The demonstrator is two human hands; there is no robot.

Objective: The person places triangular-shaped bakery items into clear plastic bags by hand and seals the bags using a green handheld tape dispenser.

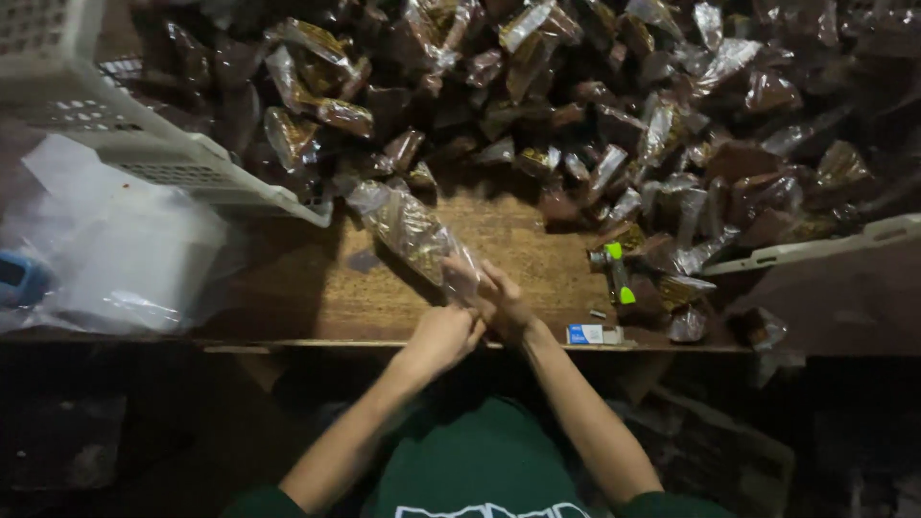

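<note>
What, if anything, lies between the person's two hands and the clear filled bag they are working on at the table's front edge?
Nothing visible does. The left hand and the right hand both meet the near end of the clear filled bag, which lies slanted on the wooden table. The pile of wrapped packets sits behind it, beyond the bag's far end.

Packet heap (614,115) behind hands — basket (144,144) left, on table (317,288).
</note>
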